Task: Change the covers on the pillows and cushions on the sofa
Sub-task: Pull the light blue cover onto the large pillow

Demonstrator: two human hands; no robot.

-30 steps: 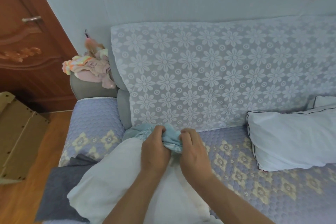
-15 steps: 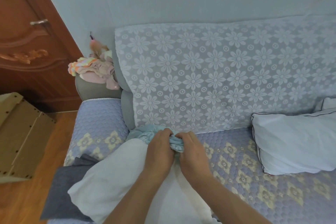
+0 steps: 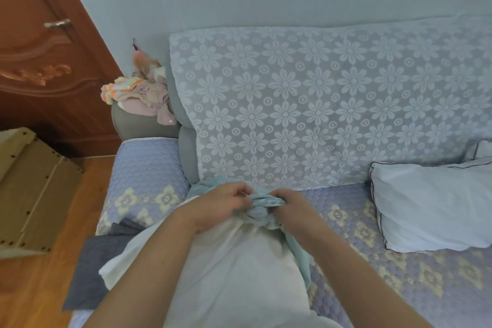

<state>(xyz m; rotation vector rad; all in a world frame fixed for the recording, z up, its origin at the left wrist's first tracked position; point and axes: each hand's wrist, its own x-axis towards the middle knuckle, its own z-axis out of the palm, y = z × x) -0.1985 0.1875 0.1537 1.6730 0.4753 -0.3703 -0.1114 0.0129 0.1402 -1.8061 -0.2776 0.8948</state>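
My feed shows soft, even, cool light, no harsh shadows or glare; wide-angle lens bows the edges, focus slightly soft throughout.

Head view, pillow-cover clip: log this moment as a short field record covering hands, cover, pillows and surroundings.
left hand: grips the bunched light blue cover at the far end of the bare white pillow
right hand: grips the same bunch from the other side
cover state: gathered at the pillow's far end, most of the pillow uncovered
second pillow: white pillow with dark piping lies on the sofa seat, to the right
other items: grey cloth under the bare pillow's left corner; pile of clothes on the armrest
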